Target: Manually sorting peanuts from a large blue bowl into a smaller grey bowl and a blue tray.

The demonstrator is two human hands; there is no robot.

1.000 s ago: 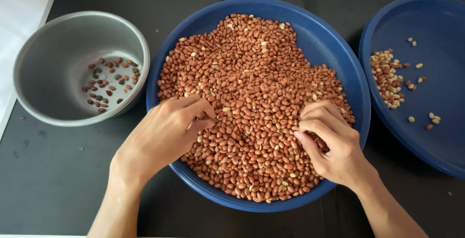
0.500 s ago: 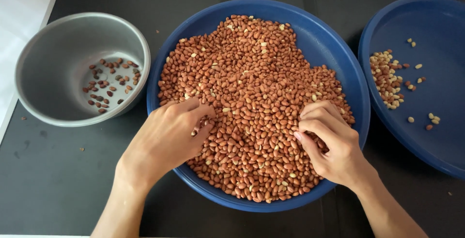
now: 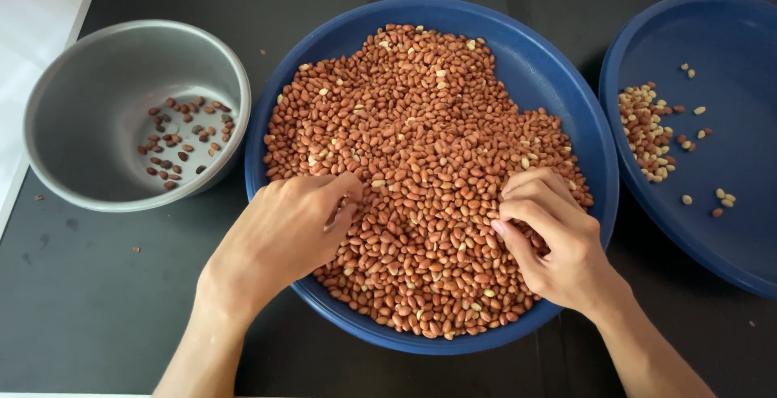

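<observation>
Both hands [image 3: 283, 232] seemingly pinch peanuts [image 3: 421, 163].

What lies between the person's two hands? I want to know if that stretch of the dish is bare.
Not bare. In the head view, red-brown peanuts heaped in the blue dish fill the stretch between the left hand and the right hand.

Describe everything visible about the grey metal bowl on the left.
The round grey metal bowl has a matte, dull finish, a thin rim and smooth sloping walls. It stands upright on the dark tabletop, left of the large blue plastic tray, its rim very close to or touching the tray's edge. Inside, a small scatter of dark, reddish-brown peanuts lies on its flat bottom, mostly on the right side. Neither hand touches it.
</observation>
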